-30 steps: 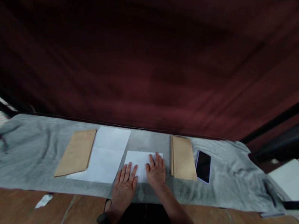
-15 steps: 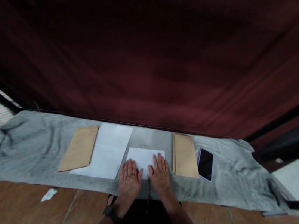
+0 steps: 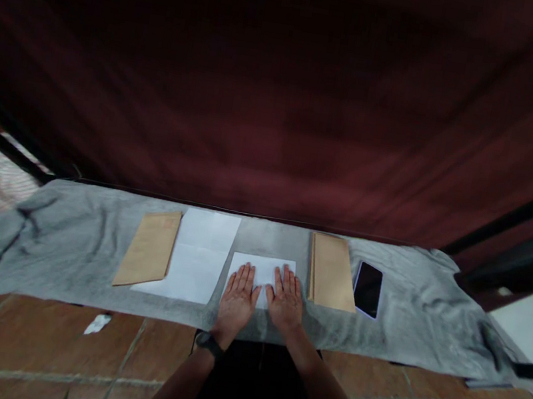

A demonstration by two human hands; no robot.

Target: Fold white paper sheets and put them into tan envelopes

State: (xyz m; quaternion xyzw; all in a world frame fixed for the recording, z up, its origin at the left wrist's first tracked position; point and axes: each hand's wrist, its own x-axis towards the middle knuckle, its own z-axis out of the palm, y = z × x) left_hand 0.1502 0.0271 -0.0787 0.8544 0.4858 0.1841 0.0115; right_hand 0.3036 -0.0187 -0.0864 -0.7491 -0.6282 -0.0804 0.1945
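The left hand [image 3: 237, 301] and right hand [image 3: 285, 303] lie palm-down side by side, fingers outstretched and thumbs turned inward, both flat and gripping nothing. Beneath them is a small white sheet [image 3: 263, 270] on the grey cloth [image 3: 411, 310], between a larger white sheet [image 3: 203, 257] and some stacked brown envelopes [image 3: 334, 274] (a phone [image 3: 367, 290] lies just right of these). Compared with a second ago, the left hand reaches farther up the small sheet, nearly level with the right. Faint reddish marks on the leftmost envelope [image 3: 148, 249] are too small to read.
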